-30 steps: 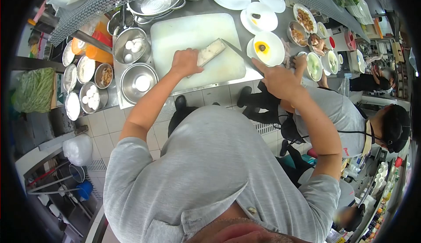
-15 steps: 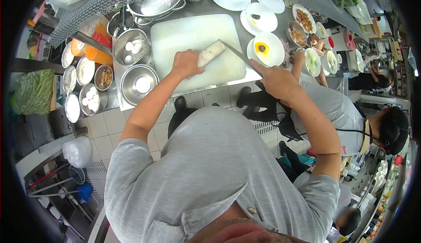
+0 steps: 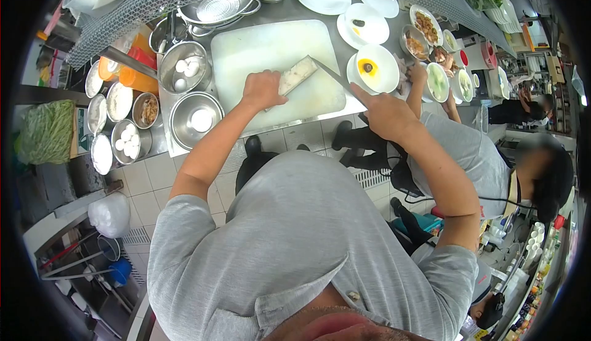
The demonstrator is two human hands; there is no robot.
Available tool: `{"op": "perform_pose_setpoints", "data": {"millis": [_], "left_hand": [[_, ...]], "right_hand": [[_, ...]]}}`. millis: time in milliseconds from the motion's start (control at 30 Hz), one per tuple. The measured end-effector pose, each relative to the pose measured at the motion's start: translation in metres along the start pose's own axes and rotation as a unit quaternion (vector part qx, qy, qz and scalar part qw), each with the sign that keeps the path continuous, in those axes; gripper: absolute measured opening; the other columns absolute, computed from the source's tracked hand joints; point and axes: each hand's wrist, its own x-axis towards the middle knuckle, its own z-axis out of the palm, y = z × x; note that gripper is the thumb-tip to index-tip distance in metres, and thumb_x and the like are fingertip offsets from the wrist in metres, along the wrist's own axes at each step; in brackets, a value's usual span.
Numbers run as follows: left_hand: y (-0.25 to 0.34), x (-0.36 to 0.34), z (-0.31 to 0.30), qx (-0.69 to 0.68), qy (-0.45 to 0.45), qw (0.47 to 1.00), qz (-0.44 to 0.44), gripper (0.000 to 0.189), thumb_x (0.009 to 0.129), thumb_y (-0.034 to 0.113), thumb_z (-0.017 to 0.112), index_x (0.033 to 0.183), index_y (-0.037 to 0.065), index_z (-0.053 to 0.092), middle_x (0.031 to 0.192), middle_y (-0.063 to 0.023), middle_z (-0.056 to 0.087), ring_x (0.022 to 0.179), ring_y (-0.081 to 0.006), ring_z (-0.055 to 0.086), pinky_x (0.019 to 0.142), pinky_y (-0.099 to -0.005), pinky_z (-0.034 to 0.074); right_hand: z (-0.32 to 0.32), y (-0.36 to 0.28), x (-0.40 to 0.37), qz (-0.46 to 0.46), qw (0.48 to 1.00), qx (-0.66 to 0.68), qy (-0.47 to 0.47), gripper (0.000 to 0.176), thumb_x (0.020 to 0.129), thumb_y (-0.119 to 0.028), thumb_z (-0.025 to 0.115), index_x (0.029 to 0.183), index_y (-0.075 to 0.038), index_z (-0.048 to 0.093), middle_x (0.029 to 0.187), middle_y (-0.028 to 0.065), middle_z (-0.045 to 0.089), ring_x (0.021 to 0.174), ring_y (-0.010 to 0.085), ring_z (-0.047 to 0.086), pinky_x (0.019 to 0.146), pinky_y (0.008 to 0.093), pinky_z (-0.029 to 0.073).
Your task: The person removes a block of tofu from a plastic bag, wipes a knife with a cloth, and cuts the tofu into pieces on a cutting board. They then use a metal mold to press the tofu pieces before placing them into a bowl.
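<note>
On a white cutting board (image 3: 252, 45), my left hand (image 3: 263, 89) is closed on the near left end of a pale, speckled rectangular block of food (image 3: 298, 75). My right hand (image 3: 388, 114) grips a knife (image 3: 340, 79) by its handle. The blade points up and left, and its tip touches or lies very close to the far right end of the block. Part of the block is hidden beneath my left fingers, so I cannot make out its exact kind.
Left of the board stand steel bowls (image 3: 175, 119) with white eggs, and orange containers (image 3: 136, 77). At right are a white bowl (image 3: 385, 70) with yellow liquid and several filled dishes. A co-worker (image 3: 455, 150) stands close at my right, hands among bowls.
My hands, the knife and the block keep the same position. The co-worker at right has turned their head, and their hands have shifted slightly among the bowls.
</note>
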Motion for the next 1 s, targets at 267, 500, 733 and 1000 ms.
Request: {"op": "perform_pose_setpoints", "data": {"millis": [267, 500, 733, 1000], "left_hand": [[0.000, 0.000, 0.002, 0.019, 0.000, 1.000, 0.001, 0.066, 0.073, 0.056, 0.081, 0.111, 0.004, 0.067, 0.101, -0.0154, 0.072, 0.093, -0.0291, 0.072, 0.079, -0.0403, 0.058], [-0.005, 0.003, 0.014, 0.010, 0.033, 0.999, 0.015, 0.064, 0.072, 0.055, 0.082, 0.109, 0.006, 0.066, 0.102, -0.0136, 0.071, 0.092, -0.0280, 0.072, 0.077, -0.0410, 0.057], [-0.001, 0.003, 0.014, -0.011, 0.022, 1.000, -0.001, 0.056, 0.074, 0.047, 0.081, 0.110, 0.007, 0.067, 0.103, -0.0118, 0.070, 0.096, -0.0269, 0.070, 0.081, -0.0412, 0.054], [0.005, -0.007, 0.001, -0.075, 0.002, 0.995, -0.069, 0.069, 0.074, 0.054, 0.081, 0.117, 0.004, 0.062, 0.102, -0.0159, 0.072, 0.094, -0.0307, 0.072, 0.081, -0.0431, 0.056]], "right_hand": [[-0.059, -0.016, 0.042, 0.031, 0.992, 0.020, -0.122, 0.067, 0.087, -0.003, 0.059, 0.152, -0.012, 0.046, 0.101, 0.0239, 0.071, 0.069, 0.0317, 0.073, 0.063, 0.0431, 0.060], [-0.102, -0.014, 0.108, -0.034, 0.964, -0.017, -0.264, 0.041, 0.081, 0.004, 0.056, 0.122, 0.004, 0.062, 0.087, 0.0157, 0.066, 0.059, 0.0242, 0.068, 0.055, 0.0392, 0.057], [-0.113, -0.023, 0.106, -0.043, 0.957, -0.043, -0.283, 0.076, 0.079, 0.004, 0.057, 0.153, -0.006, 0.046, 0.103, 0.0199, 0.070, 0.064, 0.0260, 0.072, 0.060, 0.0373, 0.056], [-0.121, -0.024, 0.087, -0.021, 0.970, -0.022, -0.243, 0.069, 0.080, 0.003, 0.052, 0.148, -0.010, 0.052, 0.107, 0.0187, 0.070, 0.064, 0.0258, 0.072, 0.062, 0.0399, 0.057]]}}
